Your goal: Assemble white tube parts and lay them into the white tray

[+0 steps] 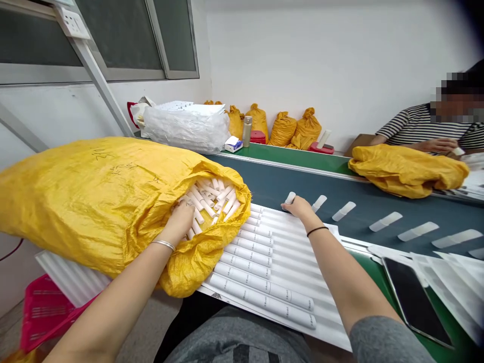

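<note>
My left hand (183,216) reaches into the mouth of a big yellow woven sack (102,186), among many loose white tubes (204,199). Its fingertips are hidden there, so whether it grips a tube does not show. Over the dark conveyor belt (260,174), my right hand (298,205) is closed on the lower part of a short white tube (290,196). Below, between my arms, a white ridged tray (298,252) carries several printed white tubes (260,297) laid side by side in its grooves.
A row of white tubes (385,221) lies spaced along the belt to the right. A phone (418,300) and white sheets rest on the green tabletop (365,262). Across the belt, a person in a striped shirt (412,121) holds a small white piece near a yellow sack (408,169).
</note>
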`<action>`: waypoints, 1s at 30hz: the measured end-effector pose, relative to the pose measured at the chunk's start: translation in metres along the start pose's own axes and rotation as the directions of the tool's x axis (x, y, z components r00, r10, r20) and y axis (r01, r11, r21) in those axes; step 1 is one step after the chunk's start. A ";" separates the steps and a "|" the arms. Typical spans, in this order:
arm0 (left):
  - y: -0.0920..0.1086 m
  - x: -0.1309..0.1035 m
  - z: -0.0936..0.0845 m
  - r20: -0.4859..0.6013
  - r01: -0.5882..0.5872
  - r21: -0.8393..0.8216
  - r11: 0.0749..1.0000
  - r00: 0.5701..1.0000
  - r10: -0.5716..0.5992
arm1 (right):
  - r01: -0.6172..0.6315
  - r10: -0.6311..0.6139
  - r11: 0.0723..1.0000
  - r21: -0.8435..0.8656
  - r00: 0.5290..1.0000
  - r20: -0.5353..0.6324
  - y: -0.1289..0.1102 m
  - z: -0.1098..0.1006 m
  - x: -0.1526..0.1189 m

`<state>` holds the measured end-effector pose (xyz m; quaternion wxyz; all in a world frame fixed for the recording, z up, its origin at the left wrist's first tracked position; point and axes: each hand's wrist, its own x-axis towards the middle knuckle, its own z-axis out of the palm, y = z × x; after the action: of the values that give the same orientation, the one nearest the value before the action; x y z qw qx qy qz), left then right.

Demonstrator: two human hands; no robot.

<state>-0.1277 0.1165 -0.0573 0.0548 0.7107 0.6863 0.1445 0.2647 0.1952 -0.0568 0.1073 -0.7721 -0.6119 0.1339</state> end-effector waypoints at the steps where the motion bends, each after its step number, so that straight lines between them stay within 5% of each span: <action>1: 0.003 -0.001 -0.003 -0.017 -0.024 -0.027 0.999 1.000 0.024 | 0.001 -0.001 1.000 -0.018 1.000 -0.009 0.000 -0.001 -0.006; 5: 0.032 -0.013 -0.018 -0.108 -0.161 -0.169 0.972 0.984 0.144 | 0.173 -0.173 0.985 -0.006 0.984 0.046 -0.008 0.007 -0.046; 9: 0.069 -0.038 -0.028 -0.224 -0.275 -0.450 0.850 0.956 0.192 | 0.364 -0.373 0.928 0.083 0.909 0.184 -0.020 0.031 -0.079; 11: 0.081 -0.051 -0.029 -0.250 -0.259 -0.715 0.649 0.962 0.108 | 0.408 -0.421 0.907 0.108 0.891 0.171 -0.022 0.036 -0.087; 13: 0.088 -0.060 -0.030 -0.204 -0.185 -0.922 0.340 0.979 -0.019 | 0.431 -0.447 0.892 0.139 0.887 0.120 -0.025 0.035 -0.092; 16: 0.093 -0.071 -0.030 -0.049 -0.063 -0.994 -0.091 0.988 -0.149 | 0.448 -0.468 0.867 0.218 0.883 0.046 -0.031 0.024 -0.107; 19: 0.098 -0.079 -0.029 0.091 0.046 -0.967 -0.250 0.981 -0.173 | 0.427 -0.565 0.657 0.622 0.825 0.031 -0.040 0.010 -0.132; 21: 0.103 -0.083 -0.026 0.125 0.081 -0.964 -0.255 0.978 -0.165 | 0.321 -0.626 0.392 0.862 0.779 -0.005 -0.046 0.002 -0.147; 23: 0.106 -0.087 -0.023 0.115 0.085 -0.979 -0.186 0.981 -0.159 | 0.301 -0.623 0.265 0.916 0.778 -0.075 -0.047 -0.005 -0.156; 26: 0.104 -0.091 -0.021 0.002 0.026 -0.986 0.167 0.990 -0.142 | 0.551 -0.601 0.321 0.770 0.747 -0.284 -0.043 -0.018 -0.160; 28: 0.100 -0.094 -0.021 -0.078 -0.038 -0.907 0.420 0.994 -0.079 | 0.723 -0.655 0.360 0.590 0.646 -0.392 -0.037 -0.027 -0.158; 30: 0.096 -0.097 -0.022 -0.089 -0.070 -0.854 0.515 0.996 -0.011 | 0.811 -0.721 0.356 0.464 0.554 -0.415 -0.032 -0.033 -0.156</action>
<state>-0.0436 0.0131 -0.0220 0.3663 0.5967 0.5158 0.4937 0.2126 0.0503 -0.0029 0.4421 -0.3226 -0.8119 0.2031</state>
